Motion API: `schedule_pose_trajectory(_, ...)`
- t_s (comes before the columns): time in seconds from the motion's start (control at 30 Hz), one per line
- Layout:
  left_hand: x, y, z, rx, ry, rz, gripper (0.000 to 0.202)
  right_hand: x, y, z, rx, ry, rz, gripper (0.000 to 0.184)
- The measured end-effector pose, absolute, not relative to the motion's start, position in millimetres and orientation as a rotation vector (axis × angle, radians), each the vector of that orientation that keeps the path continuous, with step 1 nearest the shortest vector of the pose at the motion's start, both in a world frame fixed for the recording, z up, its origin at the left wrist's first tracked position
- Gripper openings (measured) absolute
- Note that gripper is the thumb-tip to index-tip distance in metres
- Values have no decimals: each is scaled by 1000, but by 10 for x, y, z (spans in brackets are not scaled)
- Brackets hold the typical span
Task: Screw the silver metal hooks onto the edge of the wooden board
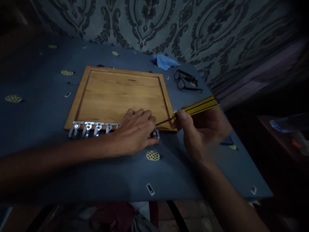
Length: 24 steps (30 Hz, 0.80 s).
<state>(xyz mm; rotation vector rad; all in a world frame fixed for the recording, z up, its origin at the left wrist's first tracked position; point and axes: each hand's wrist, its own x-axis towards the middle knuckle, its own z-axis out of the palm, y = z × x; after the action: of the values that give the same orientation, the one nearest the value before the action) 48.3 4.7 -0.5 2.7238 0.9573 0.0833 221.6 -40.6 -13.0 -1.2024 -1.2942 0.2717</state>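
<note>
A wooden board (120, 93) lies on the blue tablecloth. Along its near edge runs a metal hook rail (89, 127) with several hooks and screws. My left hand (136, 130) rests palm down on the right end of that rail, fingers curled over it and pressed against the board's edge. My right hand (200, 129) is closed round a yellow and black screwdriver (195, 108). The thin shaft of the screwdriver points left, and its tip sits at my left fingertips near the rail's right end.
Black glasses (185, 80) and a crumpled blue cloth (164, 61) lie beyond the board's far right corner. The table's right edge (241, 151) drops off close to my right hand. A patterned curtain hangs behind the table.
</note>
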Motion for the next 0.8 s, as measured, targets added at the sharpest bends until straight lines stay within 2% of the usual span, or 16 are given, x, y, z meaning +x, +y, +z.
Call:
schedule_pose_trajectory(0.53,479,46,-5,2719,944,80,39,2228,-439,-111,-1224,-1361,288,23)
schedule_pose_trajectory(0.8,488,51,-12,2724,962,97,40,2298,-444,-43,-1160,-1384,638,27)
